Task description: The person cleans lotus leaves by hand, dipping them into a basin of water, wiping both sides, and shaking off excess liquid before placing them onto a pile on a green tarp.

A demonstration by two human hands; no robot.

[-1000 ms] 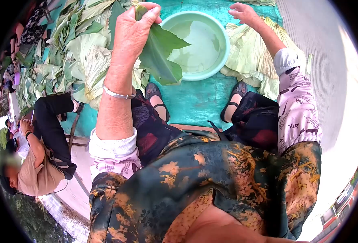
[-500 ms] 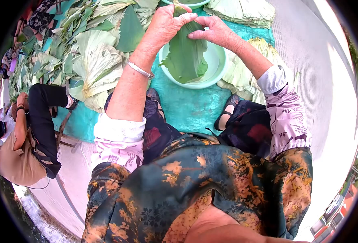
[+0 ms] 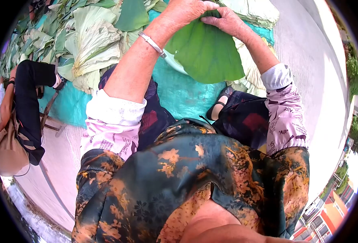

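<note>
From my feed, nearest are the knees in dark print cloth and a black shoe (image 3: pixel 216 110) planted on the teal mat (image 3: pixel 183 95), close to its near edge. Above the mat, between the knees and the hands, hangs the leaf (image 3: pixel 207 54): large, smooth, bright green, opened broad like a fan, its free lower rim toward the body. It lies below and nearer than the fingers (image 3: pixel 209 19), with its long axis running from the grip back toward the lap. Both hands meet side by side at its far edge, neither plainly nearer: the left hand (image 3: pixel 185 10), with a bracelet (image 3: pixel 152 43) on the wrist, is closed over the leaf, and the right hand (image 3: pixel 227 21) pinches the same edge just beside it. Beyond, toward the mat's far left, a pile (image 3: pixel 91 44) of paler leaves is heaped; a flat stack (image 3: pixel 262 11) sits at the far right. Another person (image 3: pixel 23 101) sits off the left edge.
</note>
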